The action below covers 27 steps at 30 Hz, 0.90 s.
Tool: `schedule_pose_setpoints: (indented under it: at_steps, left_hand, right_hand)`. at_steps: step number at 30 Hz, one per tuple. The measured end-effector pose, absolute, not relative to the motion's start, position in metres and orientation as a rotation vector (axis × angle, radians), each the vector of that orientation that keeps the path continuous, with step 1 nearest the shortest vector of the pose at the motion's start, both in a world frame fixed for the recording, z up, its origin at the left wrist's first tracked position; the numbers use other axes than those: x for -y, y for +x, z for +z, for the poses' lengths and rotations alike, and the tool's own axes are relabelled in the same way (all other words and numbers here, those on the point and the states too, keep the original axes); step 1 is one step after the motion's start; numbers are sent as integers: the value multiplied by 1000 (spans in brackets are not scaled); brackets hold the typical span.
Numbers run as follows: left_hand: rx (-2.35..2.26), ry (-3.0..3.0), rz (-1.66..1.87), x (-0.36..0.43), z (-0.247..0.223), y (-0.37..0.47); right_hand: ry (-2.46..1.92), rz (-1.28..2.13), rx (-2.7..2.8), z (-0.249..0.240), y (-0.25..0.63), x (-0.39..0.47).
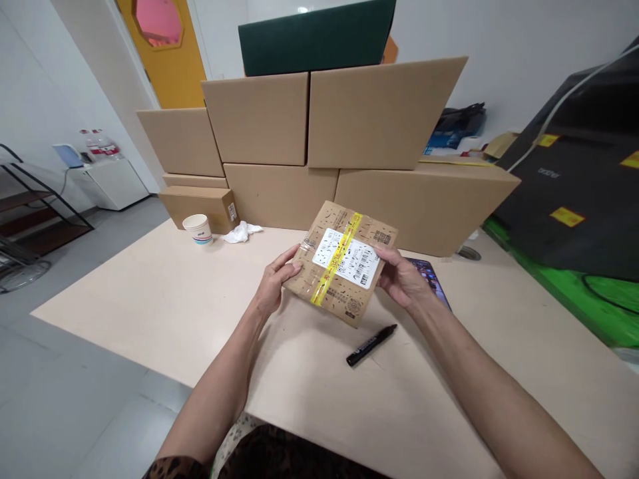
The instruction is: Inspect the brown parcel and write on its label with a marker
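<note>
Between my two hands I hold a small cardboard parcel (344, 303), tilted and raised a little over the table. It has a white shipping label (367, 266) and a strip of yellow tape across its top. My left hand (274, 276) grips its left edge, thumb on top and fingers underneath, mostly hidden. On the opposite edge, my right hand (402, 276) has its thumb by the label and its fingers curled below. A black marker pen (372, 346) lies on the table in front of the parcel. Beside my right wrist is a phone (432, 283) with a lit screen, partly covered.
Large cardboard boxes (374, 120) are stacked along the back of the table (150, 306), with a dark green box (314, 40) on top. At the back left stand a paper cup (198, 229) and a crumpled tissue (242, 231). A black machine (574, 173) is at the right.
</note>
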<state>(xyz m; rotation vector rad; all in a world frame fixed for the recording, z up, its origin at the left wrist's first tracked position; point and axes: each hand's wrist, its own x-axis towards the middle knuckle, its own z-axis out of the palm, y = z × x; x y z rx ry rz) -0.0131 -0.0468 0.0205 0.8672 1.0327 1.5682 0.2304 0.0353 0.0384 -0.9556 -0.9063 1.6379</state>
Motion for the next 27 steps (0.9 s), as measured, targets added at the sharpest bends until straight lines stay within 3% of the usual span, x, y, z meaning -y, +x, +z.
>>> schedule_pose_setpoints:
  at_steps: [4,14,21,27]
  left_hand:
    - [-1049,738,1698,45,14,-10]
    - [-872,786,1543,54,13,18]
    - [-1019,818,1572,51,18,2]
    - [-1000,771,1508,48,16,0]
  right_hand:
    - [-897,1547,783,37,224,-35]
    - [-672,1510,708,24,211,-28]
    - [-852,1344,837,29,230,-43]
    - [-954,1437,1019,31,240,-51]
